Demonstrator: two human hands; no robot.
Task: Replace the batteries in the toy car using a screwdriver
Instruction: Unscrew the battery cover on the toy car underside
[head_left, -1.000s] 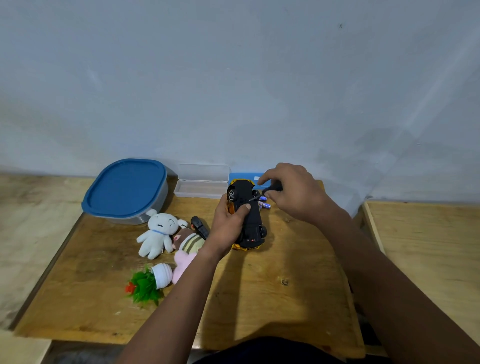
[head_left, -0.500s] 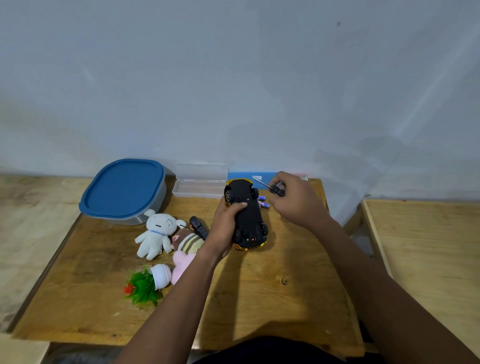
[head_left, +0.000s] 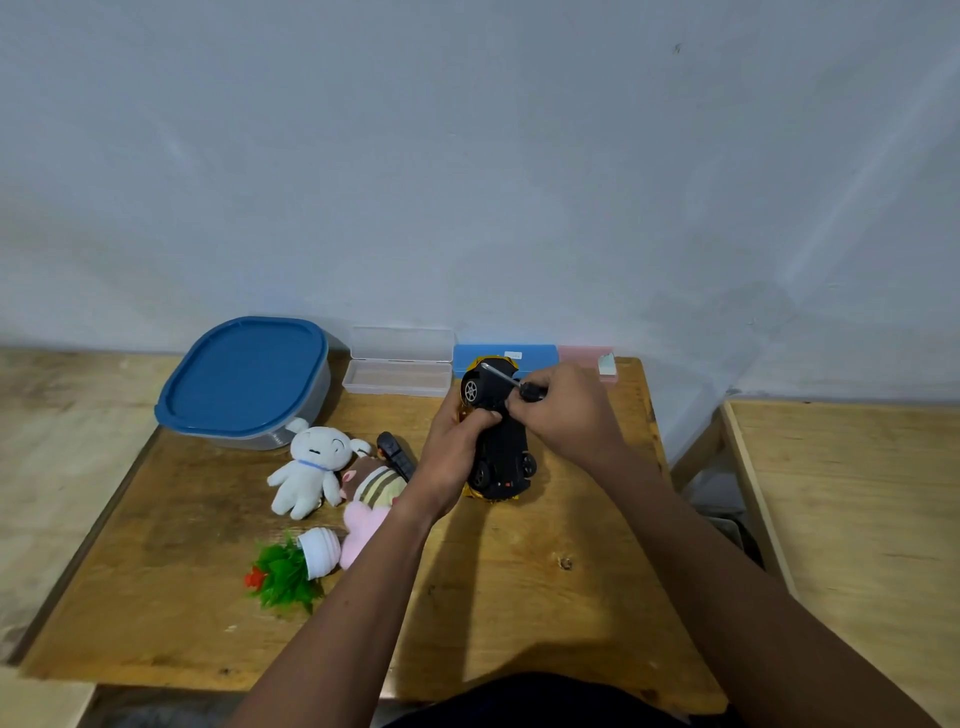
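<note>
Right, the brown wooden worktop (head_left: 519, 597) is carrying everything, and the grey plastic tub with the blue lid (head_left: 244, 379) is sitting at its far left corner. The left hand (head_left: 452, 452) is wrapping its grip round the yellow toy car (head_left: 501, 452), which is lying upside down towards the worktop's far edge with its black underside facing up. The right hand (head_left: 566, 415) is clenching its grip on the small black-handled screwdriver (head_left: 501, 376), whose steel shaft is pointing up and to the left across the car's front end.
</note>
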